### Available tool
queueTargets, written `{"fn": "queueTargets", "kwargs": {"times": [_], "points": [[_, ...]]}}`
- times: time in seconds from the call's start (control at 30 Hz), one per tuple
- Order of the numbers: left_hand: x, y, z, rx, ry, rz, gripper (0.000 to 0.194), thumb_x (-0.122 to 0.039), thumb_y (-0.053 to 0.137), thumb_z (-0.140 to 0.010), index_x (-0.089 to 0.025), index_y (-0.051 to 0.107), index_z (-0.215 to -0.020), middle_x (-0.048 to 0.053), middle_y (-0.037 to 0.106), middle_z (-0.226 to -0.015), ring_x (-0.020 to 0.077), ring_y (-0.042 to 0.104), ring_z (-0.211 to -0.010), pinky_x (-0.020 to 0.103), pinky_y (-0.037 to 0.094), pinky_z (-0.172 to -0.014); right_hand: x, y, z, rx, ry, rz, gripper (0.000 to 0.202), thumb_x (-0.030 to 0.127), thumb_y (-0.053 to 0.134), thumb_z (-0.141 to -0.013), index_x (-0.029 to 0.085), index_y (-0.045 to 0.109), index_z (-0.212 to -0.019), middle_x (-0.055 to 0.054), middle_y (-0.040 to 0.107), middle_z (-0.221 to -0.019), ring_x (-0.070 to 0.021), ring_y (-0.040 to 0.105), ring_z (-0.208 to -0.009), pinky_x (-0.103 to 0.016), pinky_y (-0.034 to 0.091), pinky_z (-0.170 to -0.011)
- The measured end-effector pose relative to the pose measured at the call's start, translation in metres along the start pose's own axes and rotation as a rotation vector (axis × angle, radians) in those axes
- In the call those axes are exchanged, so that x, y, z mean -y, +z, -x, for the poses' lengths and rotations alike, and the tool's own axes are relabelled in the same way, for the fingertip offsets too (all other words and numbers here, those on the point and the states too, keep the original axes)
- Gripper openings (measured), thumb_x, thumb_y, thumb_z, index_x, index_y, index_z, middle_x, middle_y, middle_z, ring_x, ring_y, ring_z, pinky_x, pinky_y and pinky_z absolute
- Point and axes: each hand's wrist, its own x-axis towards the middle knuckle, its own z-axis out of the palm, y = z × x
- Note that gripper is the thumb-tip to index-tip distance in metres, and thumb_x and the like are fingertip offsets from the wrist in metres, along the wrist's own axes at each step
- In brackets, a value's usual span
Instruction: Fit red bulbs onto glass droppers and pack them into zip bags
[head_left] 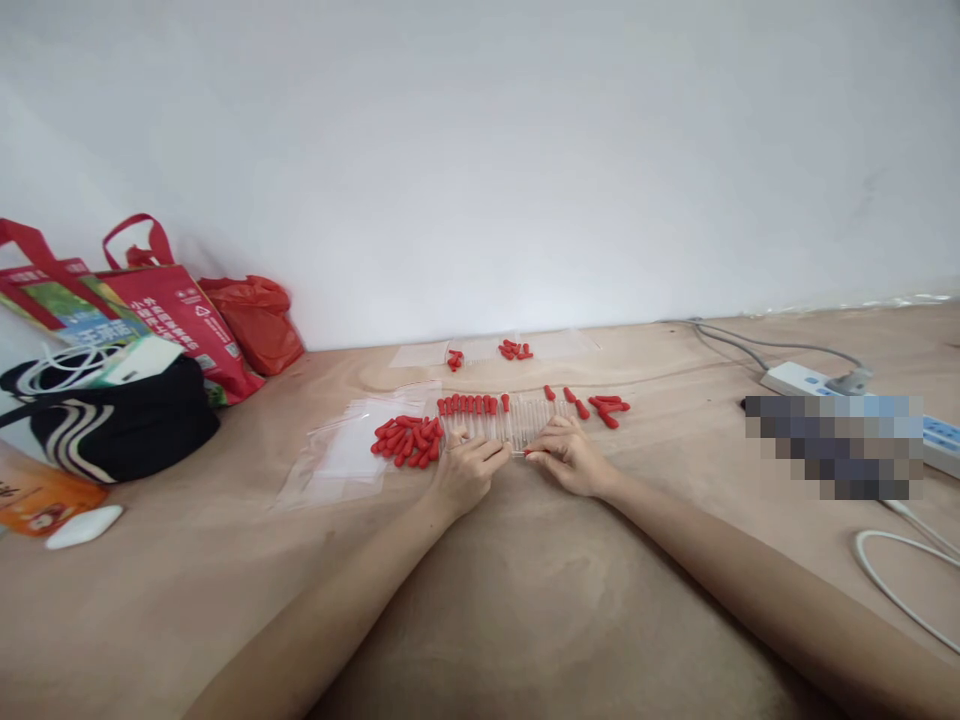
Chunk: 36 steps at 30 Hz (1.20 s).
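In front of me, a row of clear glass dropper tubes (536, 412) lies side by side, several of them at the left capped with red rubber bulbs (471, 404). My left hand (471, 472) is closed at the near edge of the row, its fingertips pinching one end of a glass tube (517, 455). At the tube's other end, my right hand (571, 455) pinches a red rubber bulb (528, 454), mostly covered by the fingers. Whether bulb and tube are joined is too small to tell. A pile of loose red bulbs (409, 440) lies left of my left hand.
Clear plastic bags (349, 450) lie left of the pile. More red bulbs (609, 408) are scattered at the right, others (516, 350) near the wall. Shopping bags (172, 310) and a black pouch (135, 420) stand far left; a power strip (802, 382) with cables lies right.
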Motion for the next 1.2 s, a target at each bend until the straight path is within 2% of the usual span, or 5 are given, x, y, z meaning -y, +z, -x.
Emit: {"fn": "queueTargets", "kwargs": {"times": [0.17,0.47,1.0,1.2], "points": [[-0.001,-0.001,-0.002,-0.023,0.048,-0.016,0.027,-0.003,0.04,-0.076,-0.018,0.06,-0.086,0.001,0.067,-0.074,0.0137,0.054,-0.062,0.035,0.026,-0.072,0.0,0.001,-0.001,0.019,0.009,-0.006,0.023,0.033,0.047,-0.083,0.02,0.064,-0.074,-0.002,0.06,-0.065,-0.0154,0.048,-0.072,-0.034,0.028,-0.073],[-0.005,-0.002,-0.003,-0.114,-0.041,0.063,0.025,-0.005,0.039,-0.078,-0.018,0.06,-0.081,0.0,0.067,-0.074,0.0129,0.056,-0.061,0.033,0.028,-0.072,0.003,0.002,-0.001,-0.023,-0.015,0.077,0.023,0.036,0.048,-0.082,0.019,0.061,-0.075,-0.002,0.062,-0.07,-0.0149,0.048,-0.072,-0.033,0.024,-0.072],[-0.007,0.002,-0.003,-0.066,-0.107,0.128,0.02,-0.012,0.041,-0.082,-0.017,0.06,-0.078,0.0,0.065,-0.068,0.0128,0.057,-0.06,0.033,0.029,-0.073,0.008,0.008,-0.007,-0.015,-0.075,0.181,0.02,0.032,0.045,-0.083,0.019,0.06,-0.08,-0.003,0.061,-0.073,-0.0151,0.047,-0.075,-0.032,0.024,-0.072],[0.0,-0.002,0.0,-0.031,-0.105,0.112,0.024,-0.012,0.038,-0.085,-0.019,0.06,-0.092,0.003,0.065,-0.08,0.0135,0.057,-0.07,0.033,0.031,-0.077,0.006,-0.001,-0.007,-0.057,-0.041,0.192,0.021,0.034,0.045,-0.084,0.02,0.061,-0.081,-0.003,0.063,-0.075,-0.0162,0.048,-0.076,-0.035,0.023,-0.075]]}}
